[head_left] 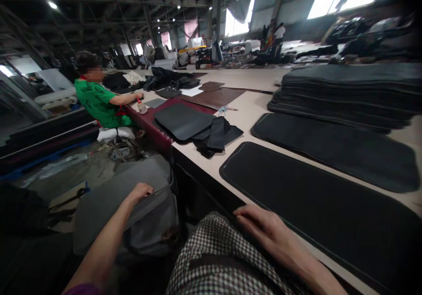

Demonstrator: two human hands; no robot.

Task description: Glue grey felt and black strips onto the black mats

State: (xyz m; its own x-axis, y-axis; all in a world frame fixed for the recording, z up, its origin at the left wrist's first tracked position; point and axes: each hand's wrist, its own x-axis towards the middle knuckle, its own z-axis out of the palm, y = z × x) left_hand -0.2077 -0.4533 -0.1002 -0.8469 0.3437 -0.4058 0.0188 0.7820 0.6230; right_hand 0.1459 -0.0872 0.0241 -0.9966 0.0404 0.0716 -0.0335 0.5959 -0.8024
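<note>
My left hand [142, 190] is closed at the top edge of a grey padded panel [123, 187], which lies on a pile of similar grey pieces low on the left. Over the near edge of the table [198, 164], my right hand [260, 222] is loosely curled, its fingertips drawn together and nothing visible in them. Beside it on the tabletop lies a long black panel [306, 189] with rounded corners. Behind that one is a second black panel [329, 143]. Checked cloth [217, 251] covers my lap between my hands.
A tall stack of black panels [346, 90] stands at the back right. Black strips [217, 134] and a dark rounded sheet [184, 120] lie mid-table. A person in green [99, 97] sits at the table's far left, one hand near a small bottle [141, 107].
</note>
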